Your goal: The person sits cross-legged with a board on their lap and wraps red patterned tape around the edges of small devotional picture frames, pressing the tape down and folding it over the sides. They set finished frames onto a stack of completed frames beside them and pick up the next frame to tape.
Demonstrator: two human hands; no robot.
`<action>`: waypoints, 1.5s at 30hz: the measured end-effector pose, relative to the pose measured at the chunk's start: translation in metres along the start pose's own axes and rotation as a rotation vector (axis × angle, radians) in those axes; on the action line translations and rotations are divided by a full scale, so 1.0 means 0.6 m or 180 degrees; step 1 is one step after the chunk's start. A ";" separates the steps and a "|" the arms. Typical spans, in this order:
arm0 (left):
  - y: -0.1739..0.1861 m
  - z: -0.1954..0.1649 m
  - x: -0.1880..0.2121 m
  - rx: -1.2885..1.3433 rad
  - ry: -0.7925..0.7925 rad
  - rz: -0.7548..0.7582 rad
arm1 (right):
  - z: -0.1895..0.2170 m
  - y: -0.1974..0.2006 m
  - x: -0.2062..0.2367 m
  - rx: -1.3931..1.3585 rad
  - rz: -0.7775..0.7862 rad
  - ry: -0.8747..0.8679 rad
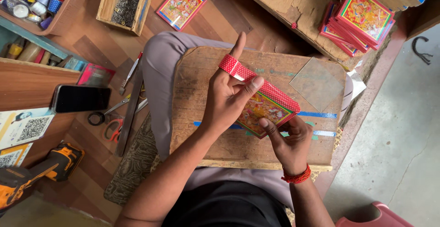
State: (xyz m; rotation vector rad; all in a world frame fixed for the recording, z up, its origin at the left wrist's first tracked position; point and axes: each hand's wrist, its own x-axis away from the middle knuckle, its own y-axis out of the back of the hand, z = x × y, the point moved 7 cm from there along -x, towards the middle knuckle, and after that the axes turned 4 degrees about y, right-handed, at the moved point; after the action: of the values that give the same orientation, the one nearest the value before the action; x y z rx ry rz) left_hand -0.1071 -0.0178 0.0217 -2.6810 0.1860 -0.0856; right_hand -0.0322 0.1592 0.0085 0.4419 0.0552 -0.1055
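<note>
The left hand (227, 96) hides part of the framed picture (266, 110).

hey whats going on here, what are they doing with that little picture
A person sits with a wooden board across their lap. The right hand holds a small colourful picture by its lower corner, while the left hand presses a strip of red patterned tape along its top edge. A clear glass pane lies on the board, and finished pictures are stacked beyond.

Worn wooden board (206, 135) with clear glass pane (317, 83) and blue tape strips (316, 115).
</note>
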 end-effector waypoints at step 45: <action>0.002 -0.048 0.010 0.0342 -0.0270 0.0414 | 0.167 0.009 -0.090 0.0240 0.0455 0.1090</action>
State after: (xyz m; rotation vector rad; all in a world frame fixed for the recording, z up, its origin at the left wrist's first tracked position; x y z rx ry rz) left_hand -0.1039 -0.0320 0.0472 -2.5528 0.3192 0.0568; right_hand -0.0820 0.1260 0.1054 0.5342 0.3564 0.1101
